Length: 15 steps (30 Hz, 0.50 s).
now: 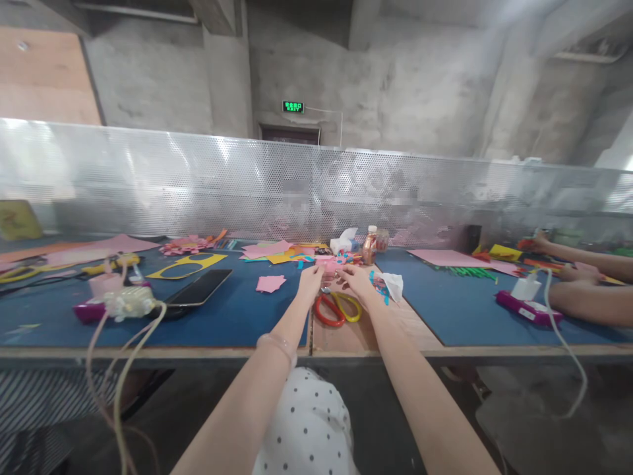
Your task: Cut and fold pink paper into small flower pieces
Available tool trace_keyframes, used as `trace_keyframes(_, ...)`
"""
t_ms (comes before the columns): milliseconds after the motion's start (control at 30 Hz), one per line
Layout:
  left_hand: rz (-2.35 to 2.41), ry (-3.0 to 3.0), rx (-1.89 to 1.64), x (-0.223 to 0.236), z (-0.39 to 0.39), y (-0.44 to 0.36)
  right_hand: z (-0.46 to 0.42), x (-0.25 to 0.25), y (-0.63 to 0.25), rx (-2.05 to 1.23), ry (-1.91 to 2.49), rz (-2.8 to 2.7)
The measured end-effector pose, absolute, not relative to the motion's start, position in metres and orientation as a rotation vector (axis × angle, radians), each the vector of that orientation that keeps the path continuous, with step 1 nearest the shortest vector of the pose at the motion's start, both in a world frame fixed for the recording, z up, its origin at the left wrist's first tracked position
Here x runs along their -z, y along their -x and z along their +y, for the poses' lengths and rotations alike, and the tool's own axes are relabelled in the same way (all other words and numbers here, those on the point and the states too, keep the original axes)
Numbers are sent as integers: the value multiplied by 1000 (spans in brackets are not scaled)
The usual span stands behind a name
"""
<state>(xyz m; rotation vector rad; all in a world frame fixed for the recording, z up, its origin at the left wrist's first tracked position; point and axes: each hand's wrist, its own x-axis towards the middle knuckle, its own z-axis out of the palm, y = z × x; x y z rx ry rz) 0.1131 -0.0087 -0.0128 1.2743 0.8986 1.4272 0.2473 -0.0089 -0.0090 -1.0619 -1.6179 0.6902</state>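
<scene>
My left hand (311, 280) is closed, its fingertips pinching a small piece of pink paper (330, 264). From the other side, the curled fingers of my right hand (357, 280) meet at the same paper. Exactly how the fingertips grip is too small to make out. Just below both hands lies a pair of scissors (330, 322) with one red and one yellow handle loop, blades mostly hidden. A pink paper cutout (271, 284) rests on the blue mat left of my left hand. Beside my right wrist are a white tissue (394, 286) and blue paper scraps (386, 298).
A bottle (369, 245) and a tissue pack (345, 243) stand behind my hands. Left are a phone (200, 290), a cut yellow sheet (188, 266) and a purple power strip (90, 311) with cables. Another person's arms (591, 300) work at right. A perforated metal screen (198, 185) closes the back.
</scene>
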Motion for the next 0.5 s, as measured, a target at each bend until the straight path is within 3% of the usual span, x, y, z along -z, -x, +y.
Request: trace_keyframes(500,789,-1382,-1368,14,-11,-112,-21,4,-243,-984,1034,-1475)
